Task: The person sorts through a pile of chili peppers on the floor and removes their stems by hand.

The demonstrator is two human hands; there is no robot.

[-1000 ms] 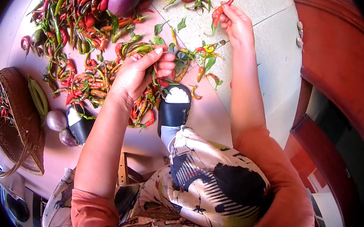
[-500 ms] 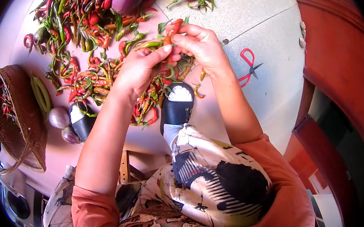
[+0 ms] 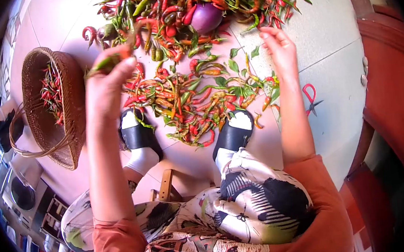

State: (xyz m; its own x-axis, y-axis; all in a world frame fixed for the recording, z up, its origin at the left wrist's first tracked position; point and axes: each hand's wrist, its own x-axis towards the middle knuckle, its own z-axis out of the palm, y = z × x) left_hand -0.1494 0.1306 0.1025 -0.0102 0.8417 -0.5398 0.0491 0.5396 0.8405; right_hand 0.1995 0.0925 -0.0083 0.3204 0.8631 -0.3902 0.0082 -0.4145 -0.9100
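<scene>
At the left, my left hand is closed around several peppers, green and red ones, blurred by motion. My right hand is raised at the upper right, its fingers apart beside the large heap of red and green peppers. No pepper shows between those fingers. A looser spread of red, orange and green peppers with some leaves covers the floor between the hands, near the feet. On the heap rests a purple eggplant.
A wicker basket with small red peppers stands at the left. Red-handled scissors lie on the floor at the right. Two dark slippers and a wooden stool are near the knees. Red furniture borders the right side.
The view has shifted left. My hands, together over the peppers half a second ago, are now wide apart. The peppers have moved left with my left hand; my right hand has let go.
</scene>
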